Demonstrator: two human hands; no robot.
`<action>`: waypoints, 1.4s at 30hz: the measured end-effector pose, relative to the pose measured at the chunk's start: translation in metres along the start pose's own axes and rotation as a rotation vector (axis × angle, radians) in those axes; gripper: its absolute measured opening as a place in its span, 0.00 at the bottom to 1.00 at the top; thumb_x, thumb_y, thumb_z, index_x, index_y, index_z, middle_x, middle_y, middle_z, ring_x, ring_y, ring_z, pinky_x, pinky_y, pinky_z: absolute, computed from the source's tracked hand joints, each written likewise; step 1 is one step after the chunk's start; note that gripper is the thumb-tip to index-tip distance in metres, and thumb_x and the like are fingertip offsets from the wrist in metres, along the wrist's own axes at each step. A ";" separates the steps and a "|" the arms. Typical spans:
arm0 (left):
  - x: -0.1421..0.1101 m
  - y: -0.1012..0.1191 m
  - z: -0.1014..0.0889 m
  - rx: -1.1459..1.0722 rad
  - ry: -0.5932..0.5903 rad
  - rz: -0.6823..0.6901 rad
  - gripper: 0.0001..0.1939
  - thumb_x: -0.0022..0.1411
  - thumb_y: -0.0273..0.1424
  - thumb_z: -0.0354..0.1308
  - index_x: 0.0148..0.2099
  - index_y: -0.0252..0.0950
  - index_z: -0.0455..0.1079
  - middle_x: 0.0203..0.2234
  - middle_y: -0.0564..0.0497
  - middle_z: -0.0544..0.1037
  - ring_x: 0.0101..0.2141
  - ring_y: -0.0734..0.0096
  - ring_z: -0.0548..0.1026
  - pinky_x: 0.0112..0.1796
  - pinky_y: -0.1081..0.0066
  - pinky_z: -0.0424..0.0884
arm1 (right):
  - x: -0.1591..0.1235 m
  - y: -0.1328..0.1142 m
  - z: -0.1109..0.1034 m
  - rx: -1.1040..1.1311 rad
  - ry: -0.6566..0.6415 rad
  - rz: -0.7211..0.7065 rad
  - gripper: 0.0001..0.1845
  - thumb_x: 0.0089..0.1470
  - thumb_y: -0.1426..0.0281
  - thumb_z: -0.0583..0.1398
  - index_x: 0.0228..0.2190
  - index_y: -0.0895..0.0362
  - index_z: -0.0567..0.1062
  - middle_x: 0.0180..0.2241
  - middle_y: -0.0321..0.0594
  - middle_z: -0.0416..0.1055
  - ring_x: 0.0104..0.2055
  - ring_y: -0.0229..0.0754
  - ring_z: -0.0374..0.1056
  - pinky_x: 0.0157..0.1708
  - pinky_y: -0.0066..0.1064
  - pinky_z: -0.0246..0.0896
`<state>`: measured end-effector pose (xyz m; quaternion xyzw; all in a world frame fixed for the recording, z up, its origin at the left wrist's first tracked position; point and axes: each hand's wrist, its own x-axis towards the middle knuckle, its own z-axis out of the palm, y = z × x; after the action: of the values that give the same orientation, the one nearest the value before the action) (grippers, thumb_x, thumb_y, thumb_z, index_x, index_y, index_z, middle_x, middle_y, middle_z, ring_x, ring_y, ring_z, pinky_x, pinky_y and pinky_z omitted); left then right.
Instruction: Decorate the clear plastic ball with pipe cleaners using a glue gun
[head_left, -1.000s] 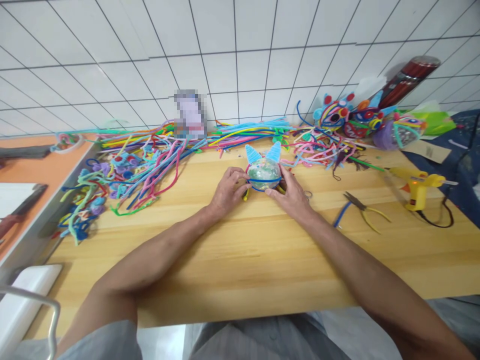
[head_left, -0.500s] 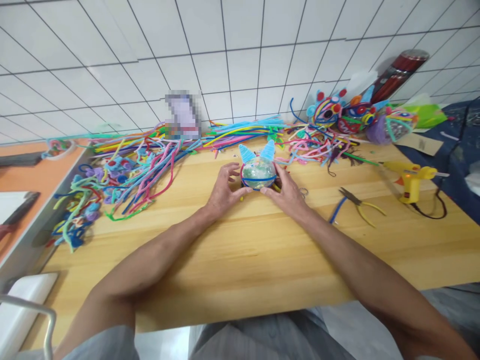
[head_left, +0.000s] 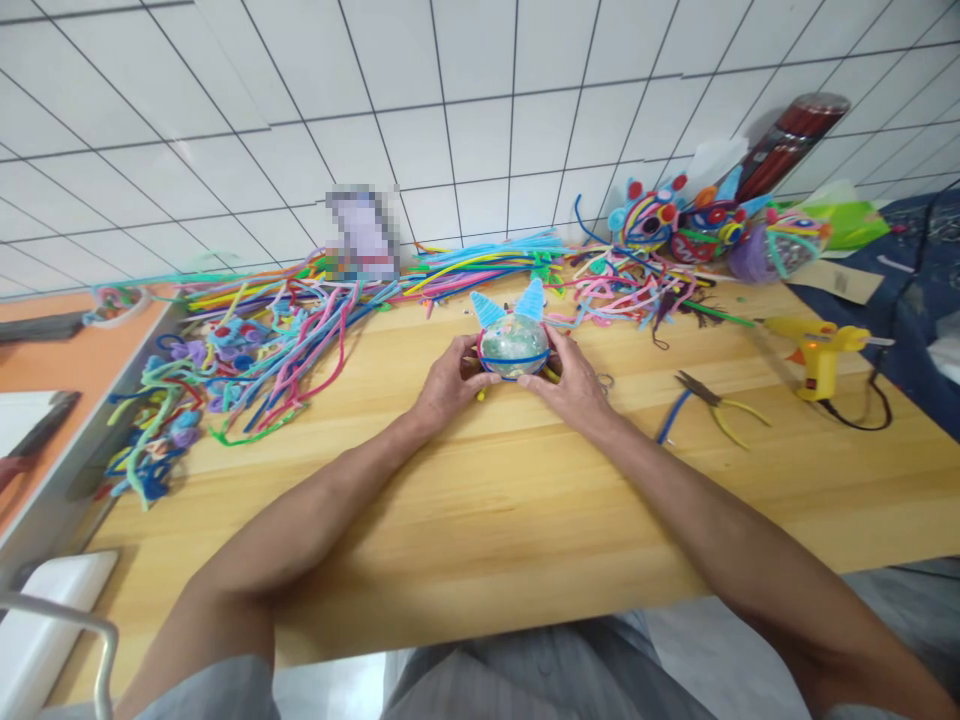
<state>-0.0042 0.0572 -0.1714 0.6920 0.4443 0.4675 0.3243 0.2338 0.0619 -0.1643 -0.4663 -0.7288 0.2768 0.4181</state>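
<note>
A clear glittery ball with two light-blue cone ears and a blue pipe cleaner round its middle sits on the wooden table. My left hand grips its left side, fingers curled against it. My right hand cups its right side, fingers wrapped round it. A bit of yellow pipe cleaner pokes out under the ball between my hands.
Heaps of coloured pipe cleaners cover the table's back and left. Finished pipe-cleaner figures stand at the back right beside a dark red tube. Yellow-handled pliers and a yellow glue gun lie to the right.
My left fingers have closed in against the ball; both hands stay on it. The view has shifted slightly.
</note>
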 end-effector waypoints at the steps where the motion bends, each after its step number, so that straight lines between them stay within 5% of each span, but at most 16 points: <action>1: 0.000 0.000 0.000 -0.001 0.000 -0.001 0.33 0.61 0.49 0.71 0.59 0.38 0.66 0.44 0.45 0.83 0.40 0.63 0.84 0.42 0.65 0.82 | 0.000 0.000 0.000 0.000 0.000 -0.002 0.47 0.52 0.61 0.70 0.70 0.52 0.62 0.66 0.51 0.68 0.67 0.58 0.66 0.66 0.53 0.64; 14: -0.001 0.002 -0.001 0.015 -0.056 -0.057 0.31 0.62 0.45 0.71 0.60 0.38 0.65 0.49 0.43 0.82 0.44 0.60 0.84 0.45 0.61 0.81 | 0.000 0.000 0.000 0.014 0.000 -0.013 0.48 0.54 0.60 0.70 0.71 0.51 0.61 0.68 0.51 0.65 0.70 0.58 0.63 0.68 0.54 0.63; 20: 0.000 -0.002 0.000 0.099 0.004 0.003 0.49 0.52 0.48 0.78 0.68 0.41 0.60 0.61 0.37 0.75 0.58 0.48 0.78 0.58 0.51 0.75 | 0.000 -0.004 -0.002 0.017 -0.011 0.019 0.50 0.52 0.57 0.71 0.71 0.52 0.60 0.69 0.52 0.64 0.70 0.59 0.63 0.68 0.55 0.62; 25: 0.001 0.001 -0.001 0.071 -0.046 0.015 0.38 0.61 0.46 0.71 0.67 0.38 0.64 0.59 0.38 0.77 0.54 0.53 0.80 0.56 0.54 0.77 | -0.001 -0.006 -0.003 0.043 -0.024 0.049 0.51 0.52 0.56 0.71 0.71 0.53 0.59 0.70 0.54 0.63 0.69 0.59 0.64 0.68 0.54 0.62; 42: 0.000 0.005 -0.003 0.059 -0.077 -0.041 0.36 0.63 0.42 0.70 0.68 0.35 0.64 0.57 0.37 0.78 0.51 0.54 0.80 0.54 0.55 0.77 | 0.000 -0.004 -0.002 0.058 -0.012 0.050 0.49 0.53 0.56 0.71 0.70 0.52 0.61 0.69 0.52 0.65 0.68 0.59 0.65 0.67 0.53 0.64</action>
<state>-0.0050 0.0553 -0.1659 0.7093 0.4593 0.4206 0.3301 0.2335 0.0599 -0.1600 -0.4701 -0.7112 0.3112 0.4199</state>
